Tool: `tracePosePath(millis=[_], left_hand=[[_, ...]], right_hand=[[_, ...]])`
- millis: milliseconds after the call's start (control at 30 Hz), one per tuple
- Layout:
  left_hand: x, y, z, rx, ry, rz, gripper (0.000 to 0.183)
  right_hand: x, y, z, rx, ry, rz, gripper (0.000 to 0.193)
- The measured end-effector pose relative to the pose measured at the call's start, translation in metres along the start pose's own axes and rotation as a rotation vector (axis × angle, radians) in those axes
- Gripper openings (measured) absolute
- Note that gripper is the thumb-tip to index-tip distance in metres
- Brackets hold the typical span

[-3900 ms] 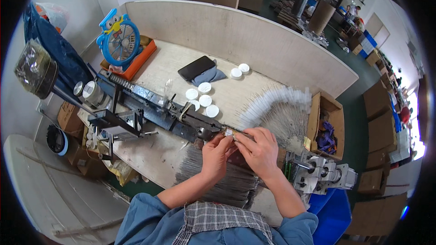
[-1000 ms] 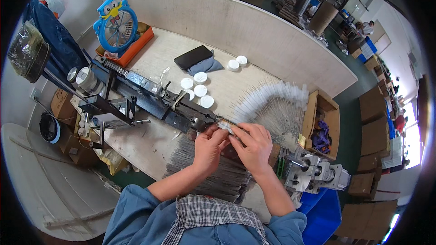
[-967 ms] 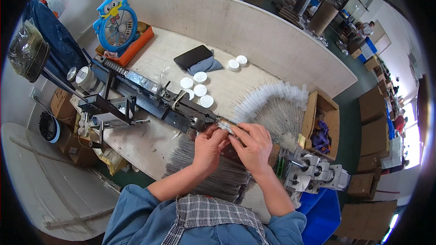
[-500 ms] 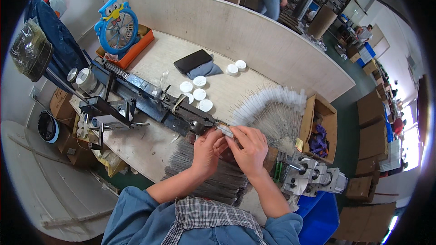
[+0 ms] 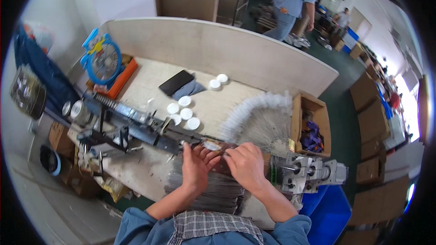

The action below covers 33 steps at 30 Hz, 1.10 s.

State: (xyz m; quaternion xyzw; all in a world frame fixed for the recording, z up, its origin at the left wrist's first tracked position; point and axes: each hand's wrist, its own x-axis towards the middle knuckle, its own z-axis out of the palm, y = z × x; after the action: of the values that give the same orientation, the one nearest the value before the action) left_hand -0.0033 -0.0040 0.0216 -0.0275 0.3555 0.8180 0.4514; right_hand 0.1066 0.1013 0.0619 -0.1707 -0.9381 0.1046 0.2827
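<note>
My left hand [image 5: 196,168] is turned palm up beside the dark metal bench fixture [image 5: 154,138], its fingers loosely apart and nothing clearly held. My right hand [image 5: 246,165] is closed, thumb and fingertips pinched together near the left fingers; whatever they hold is too small or blurred to make out. A small whitish piece [image 5: 212,145] lies at the fixture's end, just beyond the fingers. Below and between my hands spreads a thick bundle of thin grey wires [image 5: 206,193]. Beyond my right hand lies a fan of thin wires with white, bristly-looking ends [image 5: 247,109].
Several round white tins [image 5: 186,114] and a black phone [image 5: 176,83] on a grey cloth lie further back. A cardboard box [image 5: 323,109] with purple scraps and a metal clamping machine [image 5: 313,172] stand right. Left are a blue fan [image 5: 103,61] and a lever [image 5: 101,161].
My left hand has opened from its pinch near the whitish piece. My right hand has drawn back from that piece. The view has shifted, and a person in the background walks further on.
</note>
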Motion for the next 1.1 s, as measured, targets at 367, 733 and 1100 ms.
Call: tracePosePath(millis=[367,733,1100], left_hand=[[-0.024,0.038,-0.064,0.541,-0.018,-0.085,0.044],[-0.058,0.258,-0.46,0.443,1.037,0.529,0.037],[-0.009,0.086,-0.316,-0.247,0.32,0.405,0.019]], right_hand=[[-0.091,0.008,-0.034,0.183,-0.29,0.198,0.021],[-0.116,0.026,-0.021,0.281,-0.814,0.409,0.026],[-0.126,0.023,-0.039,0.156,-0.792,0.387,0.019]])
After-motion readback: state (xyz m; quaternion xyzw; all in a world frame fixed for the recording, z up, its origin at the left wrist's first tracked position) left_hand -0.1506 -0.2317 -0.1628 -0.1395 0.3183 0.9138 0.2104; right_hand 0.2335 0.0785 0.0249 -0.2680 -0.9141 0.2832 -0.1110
